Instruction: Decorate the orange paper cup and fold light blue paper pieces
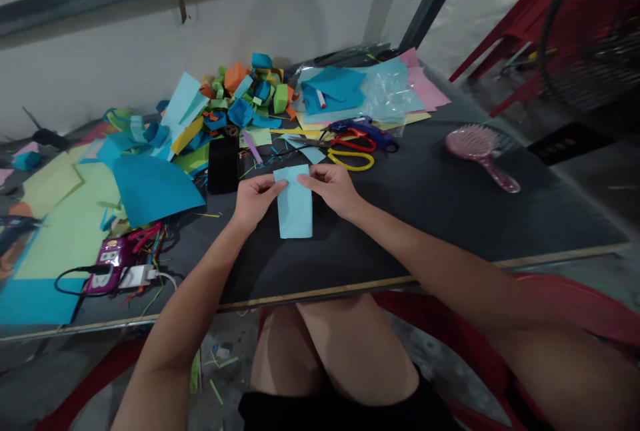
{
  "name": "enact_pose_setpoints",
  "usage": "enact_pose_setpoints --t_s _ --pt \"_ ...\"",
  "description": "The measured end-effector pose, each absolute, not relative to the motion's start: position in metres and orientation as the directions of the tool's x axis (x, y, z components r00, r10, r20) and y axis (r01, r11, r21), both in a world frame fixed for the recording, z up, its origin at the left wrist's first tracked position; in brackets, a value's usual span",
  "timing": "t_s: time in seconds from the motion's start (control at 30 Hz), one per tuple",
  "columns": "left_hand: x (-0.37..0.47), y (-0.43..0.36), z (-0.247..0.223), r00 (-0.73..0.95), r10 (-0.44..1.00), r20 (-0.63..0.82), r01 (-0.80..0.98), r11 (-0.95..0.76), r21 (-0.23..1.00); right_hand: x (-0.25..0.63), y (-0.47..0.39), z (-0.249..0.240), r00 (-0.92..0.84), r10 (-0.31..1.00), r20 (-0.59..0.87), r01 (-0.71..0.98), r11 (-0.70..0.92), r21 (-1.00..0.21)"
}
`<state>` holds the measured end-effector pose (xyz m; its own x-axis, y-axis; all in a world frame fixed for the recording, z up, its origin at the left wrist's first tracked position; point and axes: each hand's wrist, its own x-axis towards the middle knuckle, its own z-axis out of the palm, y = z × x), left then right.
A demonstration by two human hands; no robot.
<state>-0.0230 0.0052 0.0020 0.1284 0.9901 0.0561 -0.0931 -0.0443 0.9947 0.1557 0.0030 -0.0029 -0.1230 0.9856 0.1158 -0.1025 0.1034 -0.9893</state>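
Note:
A light blue piece of paper [295, 211], a narrow upright rectangle, is held between my two hands above the dark table. My left hand [255, 201] pinches its upper left edge, thumb on the front face. On the upper right side, my right hand [336, 187] grips it the same way, thumb on the front and fingers behind. Just beyond my right hand lie scissors with yellow [353, 159] and red handles. A black phone [223, 164] rests beyond my left hand.
Folded paper pieces [240, 111] are heaped at the back. Coloured sheets [75, 217] and a purple power socket [111, 264] with cables lie left. Blue sheets [335, 87] and plastic are at the back right. A pink hairbrush [475, 144] lies right; a fan [595, 37] stands beyond.

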Motion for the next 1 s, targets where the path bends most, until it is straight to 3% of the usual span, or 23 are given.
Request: enact_pose_setpoints --t_s 0.1,0.37,0.5,0.63,0.77,0.9,1.0 --pt "-0.0238 0.0044 0.0026 0.136 0.990 0.043 -0.091 -0.031 0.995 0.1563 0.0025 -0.0013 -0.106 0.989 0.101 -0.136 0.087 -0.987" --pt "-0.0236 0.0041 0.0036 0.135 0.991 -0.010 -0.100 0.023 0.995 0.1609 0.0042 0.0024 -0.071 0.988 0.138 -0.001 0.139 -0.990" --pt "-0.0240 0.0046 0.0040 0.122 0.992 -0.018 -0.100 0.031 0.995 0.1599 0.0057 0.0002 -0.057 0.996 0.074 -0.030 0.072 -0.997" --pt "-0.0252 0.0057 0.0041 0.099 0.995 -0.011 -0.078 0.019 0.997 0.1611 0.0072 -0.0029 -0.136 0.991 -0.003 -0.001 -0.003 -1.000" --pt "-0.0248 0.0057 0.0043 0.081 0.997 -0.011 -0.077 0.017 0.997 0.1637 0.0073 -0.0035 -0.147 0.988 0.048 0.110 0.065 -0.992" --pt "-0.0238 0.0060 0.0043 0.065 0.998 -0.013 -0.093 0.019 0.995 0.1642 0.0072 -0.0026 -0.153 0.988 0.022 0.078 0.035 -0.996" --pt "-0.0244 0.0074 0.0043 0.023 1.000 -0.009 -0.105 0.011 0.994 0.1620 0.0070 -0.0019 -0.257 0.965 -0.057 0.083 -0.037 -0.996"
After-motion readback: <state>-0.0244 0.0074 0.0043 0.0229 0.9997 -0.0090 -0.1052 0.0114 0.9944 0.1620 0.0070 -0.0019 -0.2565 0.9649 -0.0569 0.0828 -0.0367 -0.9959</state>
